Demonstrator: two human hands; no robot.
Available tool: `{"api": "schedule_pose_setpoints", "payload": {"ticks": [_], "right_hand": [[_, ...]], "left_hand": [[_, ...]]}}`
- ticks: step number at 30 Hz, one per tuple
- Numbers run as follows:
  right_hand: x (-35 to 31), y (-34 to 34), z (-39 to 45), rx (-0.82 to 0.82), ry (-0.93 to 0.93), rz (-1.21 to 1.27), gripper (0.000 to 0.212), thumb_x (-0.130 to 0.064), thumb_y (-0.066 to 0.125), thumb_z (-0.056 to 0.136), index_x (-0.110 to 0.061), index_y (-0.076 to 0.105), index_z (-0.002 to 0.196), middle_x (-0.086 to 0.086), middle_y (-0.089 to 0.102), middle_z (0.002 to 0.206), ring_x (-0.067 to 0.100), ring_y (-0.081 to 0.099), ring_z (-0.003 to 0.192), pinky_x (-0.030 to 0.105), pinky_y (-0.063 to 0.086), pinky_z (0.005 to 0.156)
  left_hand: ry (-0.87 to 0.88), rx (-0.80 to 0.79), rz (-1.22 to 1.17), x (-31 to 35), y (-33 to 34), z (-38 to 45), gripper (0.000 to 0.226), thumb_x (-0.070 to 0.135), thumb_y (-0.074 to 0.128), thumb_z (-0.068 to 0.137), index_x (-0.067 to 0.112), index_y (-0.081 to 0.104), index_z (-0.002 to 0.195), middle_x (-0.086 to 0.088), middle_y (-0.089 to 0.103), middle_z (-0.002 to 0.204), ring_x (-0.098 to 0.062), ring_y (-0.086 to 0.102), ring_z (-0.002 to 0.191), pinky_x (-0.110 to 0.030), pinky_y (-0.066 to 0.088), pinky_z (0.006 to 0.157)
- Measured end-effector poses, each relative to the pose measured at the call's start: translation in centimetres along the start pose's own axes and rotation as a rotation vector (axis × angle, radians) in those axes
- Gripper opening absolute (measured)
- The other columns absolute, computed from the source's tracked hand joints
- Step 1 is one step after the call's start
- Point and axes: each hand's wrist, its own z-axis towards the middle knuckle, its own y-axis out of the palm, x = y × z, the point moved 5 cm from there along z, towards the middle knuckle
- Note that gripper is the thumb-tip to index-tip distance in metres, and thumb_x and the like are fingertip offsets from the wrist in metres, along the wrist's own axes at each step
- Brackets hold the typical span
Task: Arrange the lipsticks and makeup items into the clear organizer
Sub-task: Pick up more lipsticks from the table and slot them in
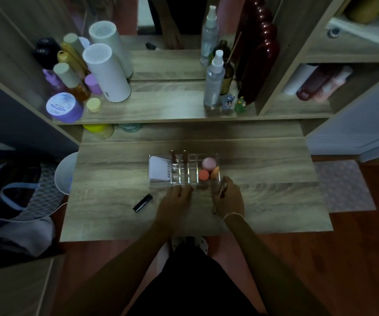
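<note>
Both forearms reach up from the lower edge of the view to a wooden table. Left hand: palm down on the table surface, fingers loosely spread, fingertips touching the near wall of the clear organizer; it grips nothing. Right hand: fingers curled around a slim lip gloss tube, which is tilted with its upper end at the near right corner of the organizer and its lower end projecting toward 6 o'clock below the hand. A thin bracelet circles the right wrist. The organizer sits at the table centre, at 12 o'clock from the hands. Left compartment: a white packet with printed lettering. Middle grid of small cells: two dark lipsticks standing upright in the far row. Right compartment: a pink round container, a coral round container and an orange sponge, all close together. A black lipstick lies flat on the table at 9 o'clock from the left hand, apart from the organizer. The scene is dim; finer detail of the cells cannot be told.
</note>
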Motion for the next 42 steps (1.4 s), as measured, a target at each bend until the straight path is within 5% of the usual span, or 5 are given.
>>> {"api": "schedule_pose_setpoints", "payload": {"ticks": [8,13,26,32,42], "right_hand": [[0.6,-0.2,-2.1,0.003,-0.063,0.057,0.045,-0.012,0.069,0.071,-0.014,0.052,0.113,0.01,0.059,0.108,0.029,0.057,0.1,0.042,0.05,0.085],[0.5,0.3,-2.4,-0.033,-0.09,0.103,0.059,-0.007,0.07,0.065,-0.015,0.051,0.121,0.013,0.061,0.107,0.032,0.06,0.096,0.041,0.052,0.083],[-2.1,1.9,-5.2,-0.187,-0.103,0.091,0.088,-0.009,0.067,0.073,-0.019,0.02,0.147,0.01,0.072,0.095,0.029,0.067,0.089,0.027,0.048,0.076],[-4.2,0.6,-5.0,-0.14,-0.109,0.099,0.077,-0.008,0.067,0.075,-0.017,0.032,0.142,0.013,0.072,0.097,0.031,0.068,0.087,0.037,0.054,0.078],[-5.7,-0.1,-4.9,-0.121,-0.144,0.071,0.029,-0.007,0.067,0.077,-0.018,0.065,0.104,0.004,0.074,0.095,0.012,0.067,0.078,0.02,0.049,0.074]], "left_hand": [[-0.122,0.028,-0.074,-1.2,1.2,-1.1,0.044,0.063,0.036,0.09,0.027,0.054,0.107,0.009,0.054,0.084,-0.016,0.055,0.079,-0.023,0.039,0.059],[-0.057,0.007,-0.128,-0.9,1.3,-1.7,0.064,0.011,0.056,0.085,0.024,0.031,0.142,-0.014,0.043,0.117,-0.03,0.054,0.093,-0.039,0.05,0.067],[0.035,0.114,-0.367,-0.6,-1.2,-3.7,0.053,0.01,0.057,0.086,0.017,0.037,0.135,-0.019,0.047,0.13,-0.035,0.06,0.096,-0.034,0.047,0.068],[-0.025,0.314,-0.633,-1.8,-5.2,-1.9,0.032,0.013,0.059,0.089,0.024,0.046,0.116,0.009,0.056,0.106,-0.008,0.059,0.092,-0.015,0.049,0.073],[-0.136,0.558,-0.648,-4.1,-8.4,2.0,0.011,0.02,0.069,0.086,0.016,0.059,0.09,-0.008,0.061,0.093,0.001,0.053,0.073,0.0,0.038,0.067]]}}
